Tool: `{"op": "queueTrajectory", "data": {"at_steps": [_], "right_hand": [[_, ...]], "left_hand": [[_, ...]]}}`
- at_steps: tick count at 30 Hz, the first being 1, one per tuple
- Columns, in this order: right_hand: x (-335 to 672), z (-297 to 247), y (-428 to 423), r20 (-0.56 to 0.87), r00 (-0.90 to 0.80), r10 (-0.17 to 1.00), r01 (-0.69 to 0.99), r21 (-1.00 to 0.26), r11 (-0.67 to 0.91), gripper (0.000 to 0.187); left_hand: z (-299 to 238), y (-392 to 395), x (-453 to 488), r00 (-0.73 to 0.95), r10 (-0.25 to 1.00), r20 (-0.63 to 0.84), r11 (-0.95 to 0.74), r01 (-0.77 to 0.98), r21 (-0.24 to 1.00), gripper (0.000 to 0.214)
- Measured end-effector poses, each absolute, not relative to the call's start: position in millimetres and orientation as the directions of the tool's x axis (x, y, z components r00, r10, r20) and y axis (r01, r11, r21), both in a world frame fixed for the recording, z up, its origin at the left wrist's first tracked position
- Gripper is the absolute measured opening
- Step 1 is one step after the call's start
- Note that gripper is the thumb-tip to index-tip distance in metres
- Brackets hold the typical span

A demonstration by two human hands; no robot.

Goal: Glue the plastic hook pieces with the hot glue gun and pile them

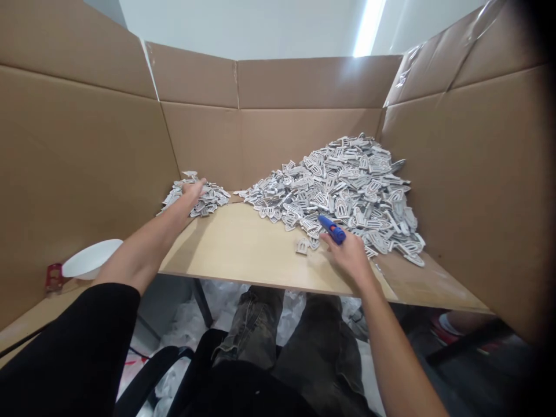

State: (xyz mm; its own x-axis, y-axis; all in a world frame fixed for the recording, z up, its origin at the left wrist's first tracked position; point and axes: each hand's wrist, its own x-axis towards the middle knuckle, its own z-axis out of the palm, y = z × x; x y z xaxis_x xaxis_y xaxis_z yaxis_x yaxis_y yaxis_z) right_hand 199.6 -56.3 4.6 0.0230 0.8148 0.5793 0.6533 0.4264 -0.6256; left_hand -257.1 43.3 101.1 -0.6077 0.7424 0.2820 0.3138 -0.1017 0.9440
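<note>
My left hand [194,187] reaches over the smaller pile of flat grey-white pieces [212,200] at the left. Its thumb points out to the right and its other fingers are partly hidden; the hand looks open, and one piece lies just beyond it. My right hand [347,253] is closed around a blue handheld tool [332,229] with a small orange part; its exact kind is unclear. The tool is at the front edge of the large pile of slotted, shield-shaped grey-white pieces [347,185]. A loose slotted piece [302,247] lies on the wooden board left of my right hand.
Tall cardboard walls [304,133] enclose the wooden tabletop [230,243] at the back and both sides. A white bowl [89,260] and a red object [54,278] stand at the left. My legs are below the table edge, and another person's foot [447,333] shows at lower right.
</note>
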Motion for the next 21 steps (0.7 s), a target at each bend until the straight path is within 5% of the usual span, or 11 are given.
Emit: {"op": "queueTrajectory", "data": {"at_steps": [3, 6, 15, 21], "right_hand": [[198.4, 5.4, -56.9, 0.569, 0.012, 0.822, 0.653, -0.627, 0.425, 0.04], [197.7, 7.8, -59.7, 0.543, 0.002, 0.84, 0.672, -0.623, 0.401, 0.039], [201.4, 9.5, -61.1, 0.435, -0.05, 0.899, 0.821, -0.495, 0.286, 0.03], [200.1, 10.7, -59.9, 0.333, -0.022, 0.943, 0.875, -0.45, 0.179, 0.02]], "left_hand": [[70.4, 50.9, -242.3, -0.634, 0.733, 0.246, 0.045, 0.407, 0.912, 0.006], [34.7, 52.0, -210.4, -0.491, 0.809, 0.323, 0.053, 0.609, 0.792, 0.006], [-0.3, 39.7, -112.1, 0.125, 0.887, 0.445, -0.354, 0.802, 0.48, 0.019], [-6.4, 11.5, -48.2, 0.231, 0.884, 0.406, -0.43, 0.742, 0.515, 0.05]]}}
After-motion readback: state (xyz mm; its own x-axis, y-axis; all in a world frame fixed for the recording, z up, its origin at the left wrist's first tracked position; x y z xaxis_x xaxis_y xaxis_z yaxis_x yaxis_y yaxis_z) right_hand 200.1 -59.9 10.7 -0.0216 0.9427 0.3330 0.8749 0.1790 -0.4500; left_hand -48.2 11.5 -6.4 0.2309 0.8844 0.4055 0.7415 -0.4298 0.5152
